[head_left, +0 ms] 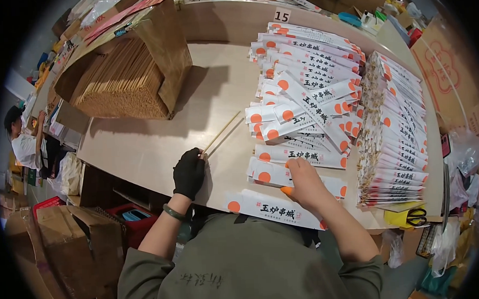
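Observation:
My left hand [190,174], in a black glove, is closed around the near end of a pair of wooden chopsticks [222,132]. They point away to the right over the table. My right hand [307,185] wears orange finger covers and rests on flat white paper chopstick sleeves [262,170] with orange dots. Its thumb and index finger are apart, with nothing visible between them; the other fingers are partly hidden. One sleeve [277,209] lies at the table's front edge, just below this hand. Beyond it, more sleeves [313,114] lie in a loose, crisscrossed pile.
An opened cardboard box [177,58] on its side holds many bundled chopsticks [122,93]. At right stands a long stack of filled sleeves [394,137]. Black-handled scissors [416,217] lie by the table's right corner. Another person [28,140] is at far left.

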{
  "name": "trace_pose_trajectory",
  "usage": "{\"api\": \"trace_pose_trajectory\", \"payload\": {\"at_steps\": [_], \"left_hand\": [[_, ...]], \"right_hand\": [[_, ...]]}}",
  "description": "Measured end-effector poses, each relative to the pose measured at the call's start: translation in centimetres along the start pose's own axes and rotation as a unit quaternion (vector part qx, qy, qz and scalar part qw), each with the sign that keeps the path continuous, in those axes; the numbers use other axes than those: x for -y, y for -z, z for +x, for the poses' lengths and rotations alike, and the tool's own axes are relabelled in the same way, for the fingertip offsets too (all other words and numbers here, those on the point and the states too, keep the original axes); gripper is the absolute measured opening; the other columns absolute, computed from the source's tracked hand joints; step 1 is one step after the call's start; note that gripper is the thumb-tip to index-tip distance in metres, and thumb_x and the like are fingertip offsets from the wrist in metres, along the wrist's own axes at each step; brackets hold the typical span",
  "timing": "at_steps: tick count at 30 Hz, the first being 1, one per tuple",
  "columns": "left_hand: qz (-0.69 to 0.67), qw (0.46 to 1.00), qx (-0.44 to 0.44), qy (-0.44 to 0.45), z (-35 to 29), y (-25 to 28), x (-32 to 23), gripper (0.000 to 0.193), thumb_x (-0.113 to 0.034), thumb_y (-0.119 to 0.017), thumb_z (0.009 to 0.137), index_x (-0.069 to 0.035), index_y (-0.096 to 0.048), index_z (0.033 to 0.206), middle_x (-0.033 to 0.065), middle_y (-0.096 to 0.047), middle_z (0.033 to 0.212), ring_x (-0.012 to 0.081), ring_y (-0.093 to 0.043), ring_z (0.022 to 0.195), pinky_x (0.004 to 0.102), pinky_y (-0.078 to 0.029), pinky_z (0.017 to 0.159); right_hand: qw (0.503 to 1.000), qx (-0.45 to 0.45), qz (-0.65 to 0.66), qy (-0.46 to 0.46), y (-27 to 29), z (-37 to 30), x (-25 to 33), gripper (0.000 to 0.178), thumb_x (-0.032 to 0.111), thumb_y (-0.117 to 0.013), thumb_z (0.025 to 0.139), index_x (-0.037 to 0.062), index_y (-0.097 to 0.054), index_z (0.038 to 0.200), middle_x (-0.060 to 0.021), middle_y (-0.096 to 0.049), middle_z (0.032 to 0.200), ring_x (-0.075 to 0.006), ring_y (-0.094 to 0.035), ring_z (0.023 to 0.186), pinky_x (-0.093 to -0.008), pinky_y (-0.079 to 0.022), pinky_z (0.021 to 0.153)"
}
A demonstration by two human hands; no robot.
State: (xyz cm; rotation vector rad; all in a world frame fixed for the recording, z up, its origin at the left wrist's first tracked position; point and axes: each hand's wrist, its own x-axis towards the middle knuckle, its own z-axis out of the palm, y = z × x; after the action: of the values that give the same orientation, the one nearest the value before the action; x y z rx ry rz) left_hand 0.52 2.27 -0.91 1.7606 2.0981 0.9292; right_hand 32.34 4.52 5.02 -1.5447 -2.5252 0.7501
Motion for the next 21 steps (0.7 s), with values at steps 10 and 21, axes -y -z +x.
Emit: {"api": "trace_pose_trajectory", "payload": {"at_steps": [10, 21], "left_hand": [[-0.121, 0.985, 0.096, 0.075, -3.7, 0.2, -4.0, 0.02, -0.022, -0.058, 0.087, -0.004, -0.063, 0.094, 0.011, -0.06, 0.069, 0.0196, -0.06, 0.065, 0.0319, -0.046, 0.062], [-0.117, 0.966, 0.226, 0.049, -6.4, -0.3, -6.5, 0.041, -0.041, -0.072, 0.073, -0.004, -0.057, 0.082, 0.0127, -0.06, 0.075, 0.0281, -0.061, 0.069, 0.0347, -0.047, 0.064]], "right_hand": [[0.999, 0.013, -0.016, -0.026, 0.2, -0.3, 0.3, 0.051, 0.016, -0.076, 0.072, -0.0028, -0.049, 0.11, -0.0195, -0.052, 0.109, -0.0356, -0.05, 0.106, -0.0415, -0.043, 0.089], [0.997, 0.033, -0.012, -0.062, 0.4, 0.1, 1.1, 0.05, 0.016, -0.075, 0.072, -0.0025, -0.049, 0.11, -0.0194, -0.053, 0.104, -0.0369, -0.052, 0.102, -0.0405, -0.044, 0.089]]}}
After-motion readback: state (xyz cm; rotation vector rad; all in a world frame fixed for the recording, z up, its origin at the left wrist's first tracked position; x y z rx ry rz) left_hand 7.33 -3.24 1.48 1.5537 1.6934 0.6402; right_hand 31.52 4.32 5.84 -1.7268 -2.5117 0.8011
